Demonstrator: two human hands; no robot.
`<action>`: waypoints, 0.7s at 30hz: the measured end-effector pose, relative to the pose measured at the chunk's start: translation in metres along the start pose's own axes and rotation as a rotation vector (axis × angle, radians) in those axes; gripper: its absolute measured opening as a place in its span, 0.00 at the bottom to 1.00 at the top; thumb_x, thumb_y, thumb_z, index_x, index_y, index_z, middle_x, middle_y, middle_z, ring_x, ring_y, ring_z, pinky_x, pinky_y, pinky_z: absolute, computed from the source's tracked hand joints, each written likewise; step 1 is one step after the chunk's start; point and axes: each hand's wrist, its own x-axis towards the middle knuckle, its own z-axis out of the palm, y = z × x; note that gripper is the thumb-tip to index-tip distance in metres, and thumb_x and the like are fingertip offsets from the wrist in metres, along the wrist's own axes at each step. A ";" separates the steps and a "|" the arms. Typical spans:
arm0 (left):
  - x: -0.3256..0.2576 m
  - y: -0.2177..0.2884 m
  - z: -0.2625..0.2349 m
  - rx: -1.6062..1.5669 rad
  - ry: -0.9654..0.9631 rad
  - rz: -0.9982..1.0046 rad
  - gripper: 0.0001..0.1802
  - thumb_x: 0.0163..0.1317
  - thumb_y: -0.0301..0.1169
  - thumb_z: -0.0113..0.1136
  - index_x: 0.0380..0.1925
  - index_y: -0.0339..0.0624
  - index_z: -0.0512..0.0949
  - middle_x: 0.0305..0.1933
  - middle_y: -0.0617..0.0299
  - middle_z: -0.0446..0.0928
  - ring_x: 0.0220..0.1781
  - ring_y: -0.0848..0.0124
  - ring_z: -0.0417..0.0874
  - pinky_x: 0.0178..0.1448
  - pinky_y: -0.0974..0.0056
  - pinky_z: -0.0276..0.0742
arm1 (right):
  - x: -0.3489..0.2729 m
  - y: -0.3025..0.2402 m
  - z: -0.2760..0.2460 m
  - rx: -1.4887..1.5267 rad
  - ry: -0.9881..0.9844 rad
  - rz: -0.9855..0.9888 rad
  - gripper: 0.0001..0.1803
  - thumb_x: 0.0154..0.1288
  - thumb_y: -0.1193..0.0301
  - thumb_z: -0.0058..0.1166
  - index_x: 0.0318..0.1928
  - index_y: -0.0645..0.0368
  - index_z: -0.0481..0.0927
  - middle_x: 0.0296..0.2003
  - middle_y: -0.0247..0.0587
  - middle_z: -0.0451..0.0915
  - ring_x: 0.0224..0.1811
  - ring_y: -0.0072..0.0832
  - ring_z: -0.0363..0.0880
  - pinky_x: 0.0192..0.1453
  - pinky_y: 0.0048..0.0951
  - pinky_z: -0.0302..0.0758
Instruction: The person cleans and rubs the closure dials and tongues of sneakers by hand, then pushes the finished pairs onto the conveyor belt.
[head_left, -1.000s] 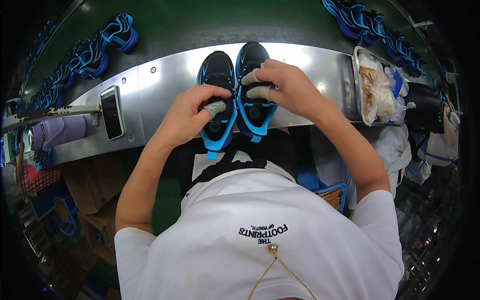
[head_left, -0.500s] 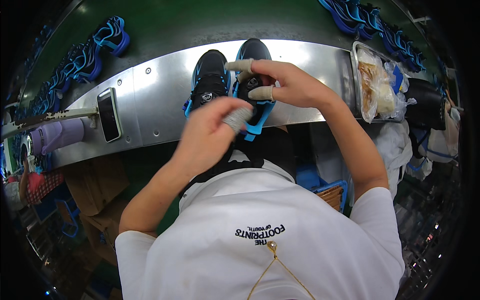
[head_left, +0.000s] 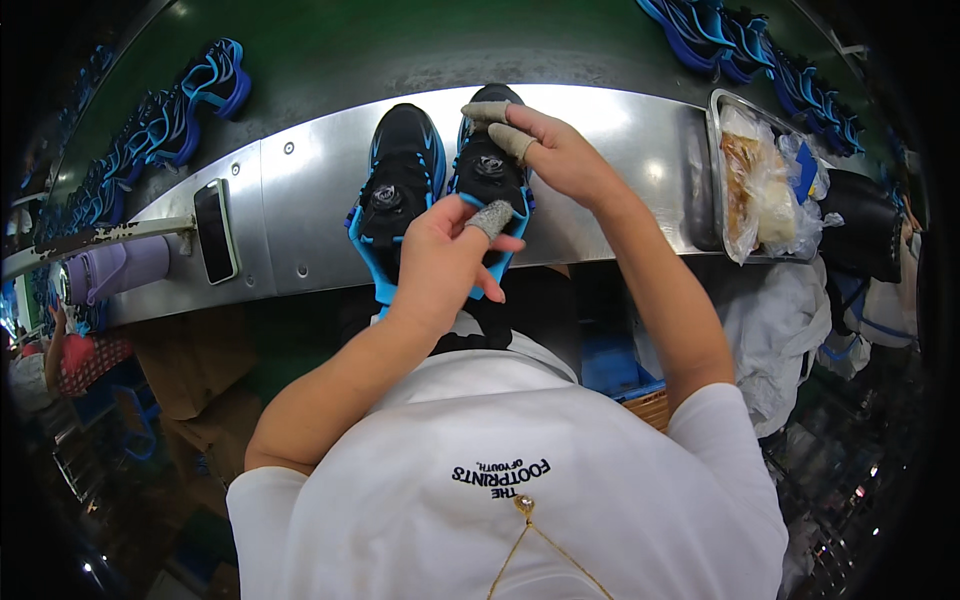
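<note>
- Lining the green surface at far left, a row of black-and-blue shoes [head_left: 172, 128] stands beyond the metal desk [head_left: 320, 180].
- A phone [head_left: 216, 232], screen dark, lies on the desk beside a lilac bottle [head_left: 132, 268].
- The left shoe [head_left: 403, 140] stands toe-away on the desk, its heel at the near edge.
- The left hand [head_left: 440, 258], a grey cover on one digit, is at the collar of the right shoe [head_left: 487, 150]; whether its fingers clamp anything, I cannot tell.
- The right shoe stands just beside its mate; the right hand [head_left: 550, 150] lies over its toe end, its beige-covered fingers apart.
- Farther right, a metal tray [head_left: 714, 190] holds bagged items.
- A pull toward the body could tip either shoe off the near edge; a loose finger cover might snag on the uppers.
- Round pale emblems mark both tongues, too small to read; the white shirt [head_left: 510, 410] has dark lettering, upside down from here.
</note>
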 end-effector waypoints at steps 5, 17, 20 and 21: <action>0.002 -0.025 -0.010 0.818 0.136 0.603 0.07 0.65 0.23 0.54 0.40 0.32 0.79 0.36 0.61 0.81 0.32 0.78 0.78 0.37 0.71 0.76 | -0.005 -0.003 -0.003 0.154 0.017 -0.004 0.19 0.70 0.70 0.49 0.60 0.56 0.76 0.51 0.37 0.80 0.55 0.24 0.76 0.61 0.25 0.70; -0.001 0.000 -0.008 -0.102 -0.085 -0.119 0.12 0.63 0.23 0.46 0.42 0.28 0.74 0.35 0.50 0.81 0.27 0.73 0.78 0.36 0.70 0.76 | -0.027 -0.033 0.006 -0.371 -0.129 -0.226 0.23 0.59 0.73 0.58 0.57 0.53 0.80 0.47 0.34 0.81 0.45 0.24 0.75 0.51 0.28 0.71; -0.002 -0.007 -0.004 0.011 0.012 -0.071 0.11 0.64 0.22 0.46 0.42 0.27 0.75 0.34 0.49 0.82 0.23 0.73 0.78 0.32 0.70 0.75 | -0.030 -0.033 0.014 -0.556 0.055 -0.378 0.24 0.56 0.72 0.60 0.56 0.48 0.81 0.38 0.31 0.80 0.34 0.22 0.69 0.40 0.24 0.69; -0.001 -0.004 -0.002 0.049 0.035 -0.060 0.11 0.64 0.22 0.46 0.41 0.27 0.75 0.34 0.48 0.82 0.22 0.73 0.77 0.31 0.70 0.75 | -0.029 -0.041 0.007 -0.326 -0.035 -0.244 0.24 0.56 0.72 0.60 0.56 0.48 0.81 0.35 0.31 0.78 0.33 0.21 0.68 0.40 0.24 0.68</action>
